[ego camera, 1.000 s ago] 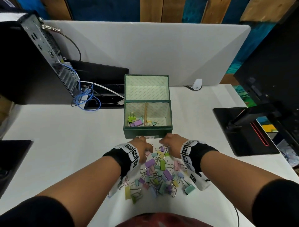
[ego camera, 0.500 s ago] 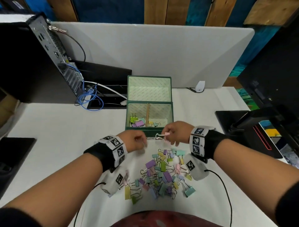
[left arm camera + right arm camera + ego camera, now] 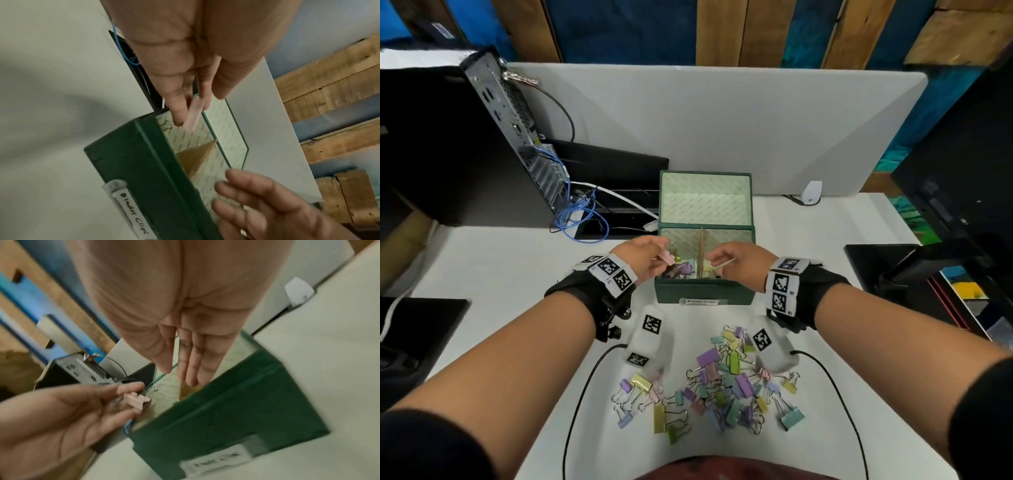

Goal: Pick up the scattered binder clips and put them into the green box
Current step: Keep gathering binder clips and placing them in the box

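Observation:
The green box [image 3: 702, 291] stands open mid-table, with a wooden divider and several clips [image 3: 685, 269] in its left compartment. My left hand [image 3: 647, 257] hovers over that compartment's left edge and pinches a pink binder clip [image 3: 666, 257] at its fingertips; the pink clip [image 3: 135, 400] shows clearly in the right wrist view and blurred [image 3: 192, 116] in the left wrist view. My right hand [image 3: 736, 260] hangs over the right compartment, its fingers [image 3: 189, 369] straight and holding nothing. A pile of pastel binder clips [image 3: 722, 380] lies on the table in front of the box.
A computer tower [image 3: 482, 137] with blue cables [image 3: 582, 219] stands at the back left. A white partition [image 3: 722, 130] runs behind the box. A black monitor base [image 3: 893, 274] lies to the right, a black pad [image 3: 414, 325] to the left.
Both hands rose from the clip pile and moved forward over the box. The right hand, which pinched a pink clip half a second ago, now has straight, empty fingers.

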`<state>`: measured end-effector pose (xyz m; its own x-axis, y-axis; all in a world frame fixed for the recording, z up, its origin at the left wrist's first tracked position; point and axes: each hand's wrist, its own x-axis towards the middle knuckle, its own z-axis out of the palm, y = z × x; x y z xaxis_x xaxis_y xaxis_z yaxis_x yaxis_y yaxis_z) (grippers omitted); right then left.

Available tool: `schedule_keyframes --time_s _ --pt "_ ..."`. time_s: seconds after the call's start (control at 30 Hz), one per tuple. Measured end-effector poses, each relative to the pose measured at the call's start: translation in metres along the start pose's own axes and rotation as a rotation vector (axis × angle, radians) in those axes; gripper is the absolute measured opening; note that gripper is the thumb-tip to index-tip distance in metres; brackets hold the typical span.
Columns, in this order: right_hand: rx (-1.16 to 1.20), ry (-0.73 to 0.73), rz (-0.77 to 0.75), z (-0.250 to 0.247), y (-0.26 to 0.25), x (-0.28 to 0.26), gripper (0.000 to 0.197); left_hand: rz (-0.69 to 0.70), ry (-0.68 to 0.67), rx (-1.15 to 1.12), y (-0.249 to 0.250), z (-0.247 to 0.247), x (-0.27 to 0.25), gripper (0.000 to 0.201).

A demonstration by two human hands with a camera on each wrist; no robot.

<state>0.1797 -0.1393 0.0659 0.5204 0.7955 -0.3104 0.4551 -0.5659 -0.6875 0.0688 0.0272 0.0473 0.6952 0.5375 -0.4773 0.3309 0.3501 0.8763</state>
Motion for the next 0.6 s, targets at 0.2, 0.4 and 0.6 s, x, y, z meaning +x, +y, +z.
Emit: schedule_keyframes --time_s 0.2,0.4,0.6 --pt "-0.091 -0.023 -0.099 0.004 0.022 -0.02 0.029 0.053 -0.064 0.254 -0.002 0.0 -0.006 0.022" --pt "-0.207 -0.258 -0.102 0.028 0.031 -0.03 0.035 0.295 -0.297 0.901 -0.031 -0.008 -0.041 0.03" --pt "-0.504 -0.498 -0.215 0.062 0.038 -0.031 0.056 0.129 -0.675 1.324 -0.074 -0.006 -0.08 0.045"
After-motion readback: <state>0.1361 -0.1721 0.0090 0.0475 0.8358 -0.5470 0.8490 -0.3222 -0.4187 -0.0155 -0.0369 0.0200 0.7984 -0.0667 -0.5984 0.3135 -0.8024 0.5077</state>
